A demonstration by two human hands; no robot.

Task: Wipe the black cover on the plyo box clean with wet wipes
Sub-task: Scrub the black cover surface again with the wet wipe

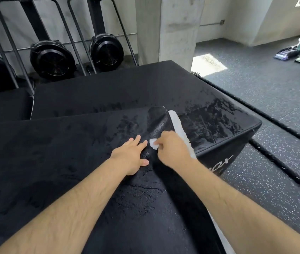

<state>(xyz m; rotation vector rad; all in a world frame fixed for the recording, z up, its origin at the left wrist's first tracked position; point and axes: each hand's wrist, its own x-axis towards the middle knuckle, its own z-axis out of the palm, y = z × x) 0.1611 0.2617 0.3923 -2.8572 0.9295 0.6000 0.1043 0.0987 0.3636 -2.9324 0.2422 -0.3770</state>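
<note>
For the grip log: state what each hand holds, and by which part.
Right hand pinches the wet wipe by one end; the other end sticks out. Left hand holds nothing, resting flat on the black cover.

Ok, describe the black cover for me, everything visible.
The black cover looks like grained, leather-like vinyl and lies over the top of the plyo box. Wet streaks and patches glisten across it. Ahead of the hands, one edge is lifted and curled into a fold, baring a white strip beneath. The left hand rests flat on it with straight fingers. The right hand pinches a white wipe against the raised fold.
</note>
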